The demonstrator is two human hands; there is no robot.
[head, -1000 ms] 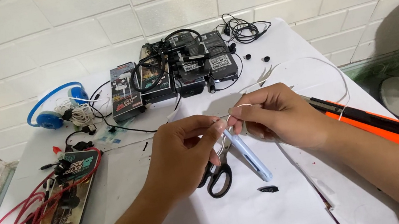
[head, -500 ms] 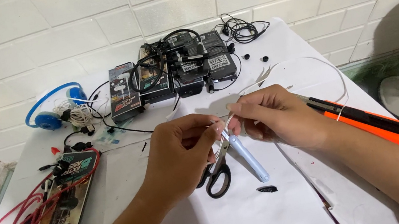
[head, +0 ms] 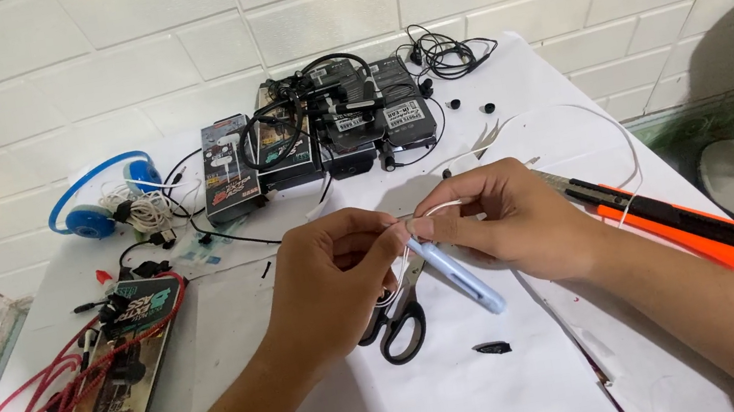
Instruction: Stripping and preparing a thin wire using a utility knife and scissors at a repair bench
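We've got the thin white wire point(head: 406, 247) pinched between both hands above the surface point(head: 477, 386), left hand point(head: 340, 280) and right hand point(head: 498, 219) closed on it, right also gripping a pale blue lighter point(head: 463, 274). Scissors point(head: 400, 315) lie beneath; wire still unjoined, we'd judge.
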